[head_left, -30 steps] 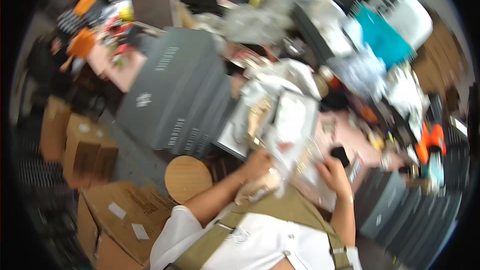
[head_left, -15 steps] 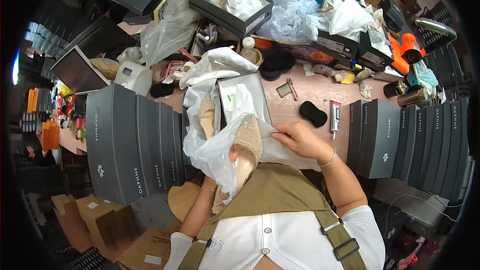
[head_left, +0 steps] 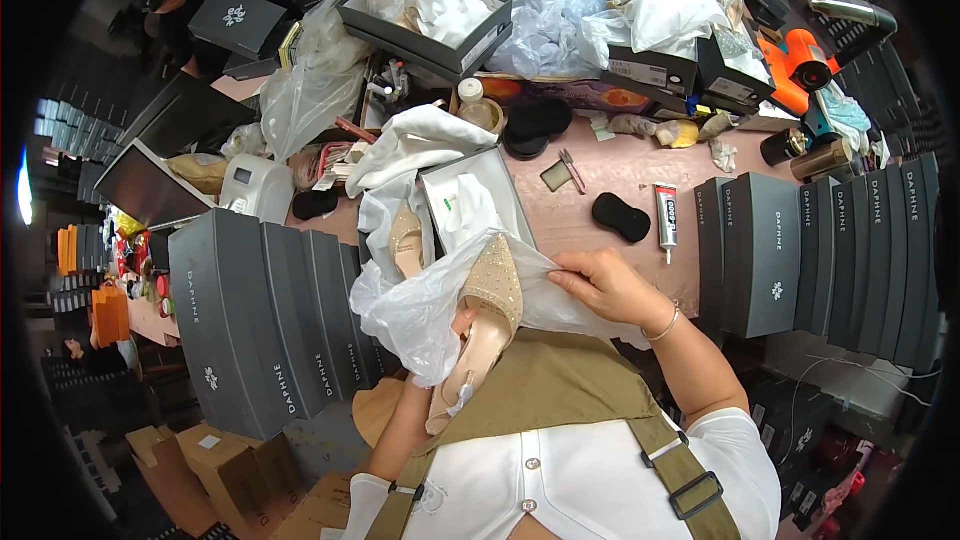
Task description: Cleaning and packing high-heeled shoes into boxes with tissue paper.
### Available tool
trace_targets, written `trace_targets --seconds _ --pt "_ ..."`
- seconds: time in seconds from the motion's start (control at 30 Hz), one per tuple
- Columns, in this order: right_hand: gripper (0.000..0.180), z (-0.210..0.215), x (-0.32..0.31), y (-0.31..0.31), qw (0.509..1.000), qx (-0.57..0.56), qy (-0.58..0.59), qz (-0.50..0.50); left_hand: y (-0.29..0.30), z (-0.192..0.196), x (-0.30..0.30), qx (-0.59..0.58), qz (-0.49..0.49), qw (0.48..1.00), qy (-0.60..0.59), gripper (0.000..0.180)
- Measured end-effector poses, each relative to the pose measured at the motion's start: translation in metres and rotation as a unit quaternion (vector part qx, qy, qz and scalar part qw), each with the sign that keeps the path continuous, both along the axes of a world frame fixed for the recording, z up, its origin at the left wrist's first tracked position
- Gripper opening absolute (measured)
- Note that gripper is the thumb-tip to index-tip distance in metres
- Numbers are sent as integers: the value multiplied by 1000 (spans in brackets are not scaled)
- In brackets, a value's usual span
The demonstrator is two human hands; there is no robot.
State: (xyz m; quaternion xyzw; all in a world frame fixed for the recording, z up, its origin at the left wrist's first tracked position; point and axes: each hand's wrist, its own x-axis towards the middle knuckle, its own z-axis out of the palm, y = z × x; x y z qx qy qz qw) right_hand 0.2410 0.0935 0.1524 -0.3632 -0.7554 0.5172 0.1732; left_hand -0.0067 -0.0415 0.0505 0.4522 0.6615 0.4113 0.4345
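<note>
A beige pointed shoe [head_left: 492,285] with sparkling studs lies toe-forward just in front of my apron. My left hand [head_left: 463,323] grips it from its left side; wrapping hides most of the fingers. Thin white wrapping paper [head_left: 405,312] spreads under and around the shoe. With pinched fingers, my right hand [head_left: 602,283] holds the right end of that paper. The matching shoe [head_left: 406,242] rests in the paper farther off to the left. Beside it stands an open grey shoebox [head_left: 518,202] with white paper inside.
Stacked dark shoeboxes flank me, left [head_left: 225,320] and right [head_left: 765,250]. On the pink table lie a black sponge [head_left: 621,217], a glue tube [head_left: 667,223] and a small brush [head_left: 573,172]. Open boxes [head_left: 470,58] with shoes and paper line the back. Another person [head_left: 180,0] is at far left.
The view has shifted slightly. Paper over the shoe's left side has drawn back, baring more of the insole. Both hands keep their hold.
</note>
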Motion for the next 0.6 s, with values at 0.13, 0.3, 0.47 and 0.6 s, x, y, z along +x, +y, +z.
trace_targets --seconds 0.13,0.3,0.47,0.6 --pt "18 -1 3 -2 1000 1 -1 -15 4 0 -3 -9 -44 999 28 40" --pt "24 -1 -2 5 989 148 -5 -26 17 9 7 66 -109 895 -427 37" --pt "32 28 -50 6 902 360 40 236 26 24 10 -44 -78 949 -302 40" --pt "9 -1 -57 -22 838 423 -78 335 24 27 10 -17 -44 935 -352 45"
